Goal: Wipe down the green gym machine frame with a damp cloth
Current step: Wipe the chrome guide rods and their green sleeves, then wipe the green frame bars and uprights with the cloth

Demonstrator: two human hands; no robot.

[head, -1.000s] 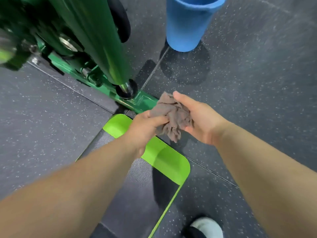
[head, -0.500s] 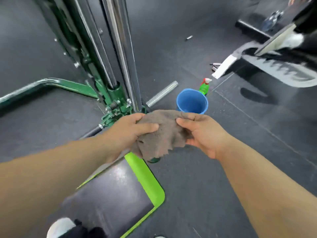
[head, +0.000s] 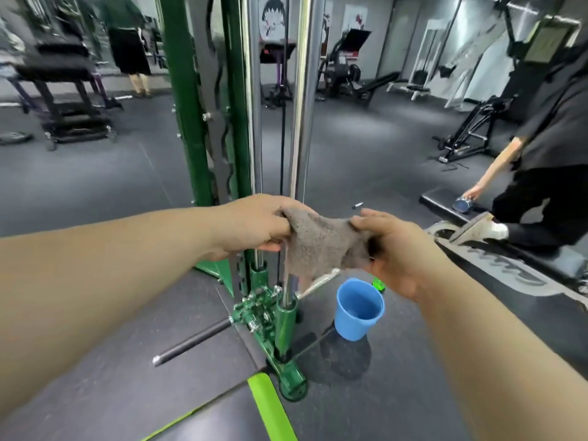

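Both hands, left hand [head: 254, 227] and right hand [head: 391, 249], pinch the cloth [head: 321, 246] spread (bucket [head: 359, 310] at five o'clock); green frame [head: 187, 122] not yet touched

A blue bucket [head: 359, 308] stands upright on the dark speckled floor [head: 413, 148]; a green spray bottle [head: 378, 284] shows just behind its rim, mostly hidden; a mat with a lime-green edge [head: 270, 405] lies at the bottom of the view. At right a person in black [head: 547, 173] leans over a low black bench [head: 445, 205], one hand on a small blue object [head: 463, 203]; farther back stand a padded bench on purple legs [head: 54, 70], an incline bench [head: 372, 84] and a cartoon poster [head: 272, 17]; another person in a dark skirt [head: 130, 49] stands far left.
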